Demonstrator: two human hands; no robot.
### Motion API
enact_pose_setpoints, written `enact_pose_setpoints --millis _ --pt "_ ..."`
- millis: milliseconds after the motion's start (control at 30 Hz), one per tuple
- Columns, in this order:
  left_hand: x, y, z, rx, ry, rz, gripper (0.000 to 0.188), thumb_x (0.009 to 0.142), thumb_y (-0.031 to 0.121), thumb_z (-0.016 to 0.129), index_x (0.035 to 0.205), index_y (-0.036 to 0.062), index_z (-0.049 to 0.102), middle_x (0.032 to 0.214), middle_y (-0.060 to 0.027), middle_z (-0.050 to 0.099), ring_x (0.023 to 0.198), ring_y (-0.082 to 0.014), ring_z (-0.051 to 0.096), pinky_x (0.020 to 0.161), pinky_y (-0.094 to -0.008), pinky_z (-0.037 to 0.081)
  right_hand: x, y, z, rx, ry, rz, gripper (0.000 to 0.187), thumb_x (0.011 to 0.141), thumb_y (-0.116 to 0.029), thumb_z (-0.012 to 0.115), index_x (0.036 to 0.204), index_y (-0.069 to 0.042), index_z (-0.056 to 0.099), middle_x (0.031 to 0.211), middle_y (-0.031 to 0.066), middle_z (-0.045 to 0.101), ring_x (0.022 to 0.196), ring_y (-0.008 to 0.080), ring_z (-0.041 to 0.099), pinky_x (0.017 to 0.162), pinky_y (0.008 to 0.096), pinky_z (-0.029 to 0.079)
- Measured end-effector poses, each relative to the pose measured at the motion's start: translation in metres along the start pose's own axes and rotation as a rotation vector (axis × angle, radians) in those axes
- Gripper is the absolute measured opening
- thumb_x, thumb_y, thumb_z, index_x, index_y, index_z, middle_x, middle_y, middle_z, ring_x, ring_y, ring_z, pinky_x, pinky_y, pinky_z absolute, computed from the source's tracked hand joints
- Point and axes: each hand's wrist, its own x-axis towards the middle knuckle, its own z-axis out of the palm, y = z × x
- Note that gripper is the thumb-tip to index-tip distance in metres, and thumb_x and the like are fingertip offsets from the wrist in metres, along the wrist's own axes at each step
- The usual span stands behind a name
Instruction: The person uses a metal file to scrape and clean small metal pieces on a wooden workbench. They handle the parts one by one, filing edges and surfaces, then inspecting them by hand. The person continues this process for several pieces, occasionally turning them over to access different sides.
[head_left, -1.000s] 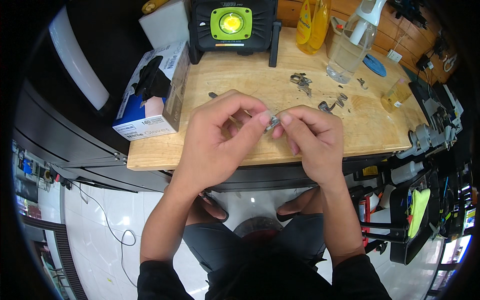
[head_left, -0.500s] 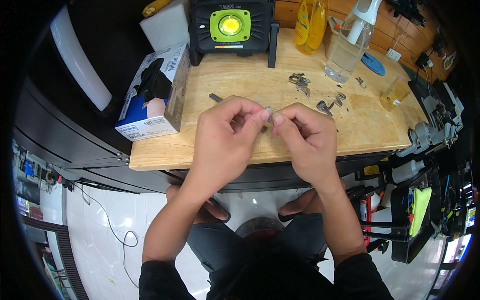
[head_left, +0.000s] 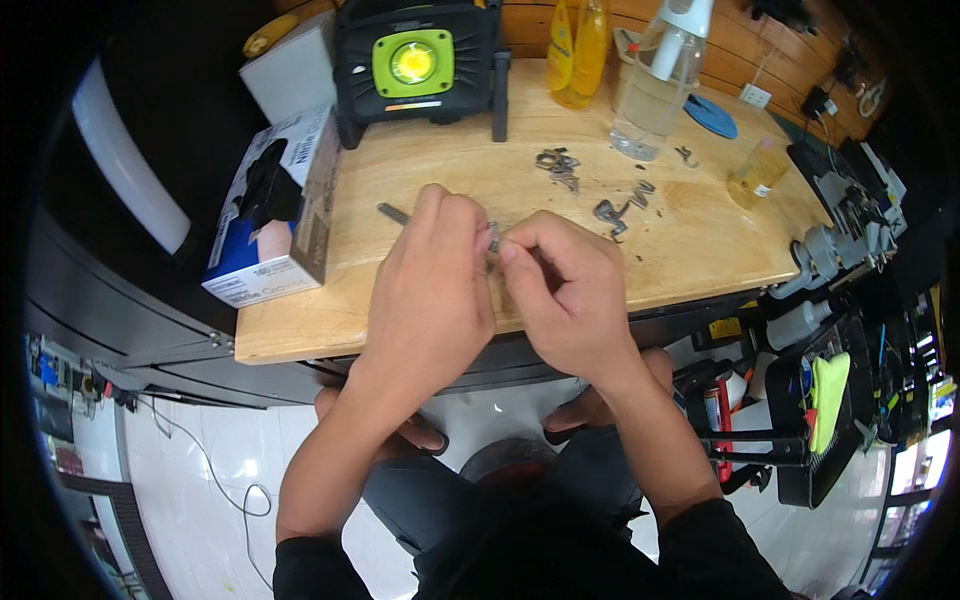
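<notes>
Over the near part of the wooden worktop [head_left: 450, 155], my two hands meet at a small grey piece [head_left: 493, 238], mostly covered by fingers. My left hand [head_left: 430, 275] is closed with its back toward me, its fingertips at the piece's left side. From the right, my right hand [head_left: 565, 290] pinches it between thumb and forefinger. Beyond them lie several grey, letter-like pieces: a cluster [head_left: 558, 165], an angular piece [head_left: 610, 214], a zigzag piece [head_left: 642, 194] and a small one [head_left: 686, 155]. A dark strip [head_left: 393, 212] rests just past my left hand.
A glove box [head_left: 285, 215] stands at the left, beside a lit work lamp [head_left: 414, 63]. Toward the back are a yellow liquid bottle [head_left: 577, 55], a clear spray bottle [head_left: 648, 95] and a blue disc [head_left: 711, 117]. A small bottle [head_left: 757, 178] stands near the right edge.
My left hand has turned so that its back faces up and hides its thumb. Both hands stay together on the small piece. The whole view has shifted slightly.
</notes>
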Motion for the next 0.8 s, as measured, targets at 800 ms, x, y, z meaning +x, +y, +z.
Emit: enact_pose_setpoints --millis 800 --pt "0.012 -0.021 -0.03 -0.234 0.081 -0.12 0.015 0.101 0.01 0.073 0.095 -0.0022 0.068 0.082 -0.012 0.063 0.072 -0.0244 0.062 0.065 -0.0354 0.048 -0.001 -0.002 -0.002 0.122 0.029 0.107 0.008 0.097 0.001 0.07 0.091 0.002 0.067 0.072 0.0034 0.063 0.06 0.005 0.053 0.053 0.0251 0.042"
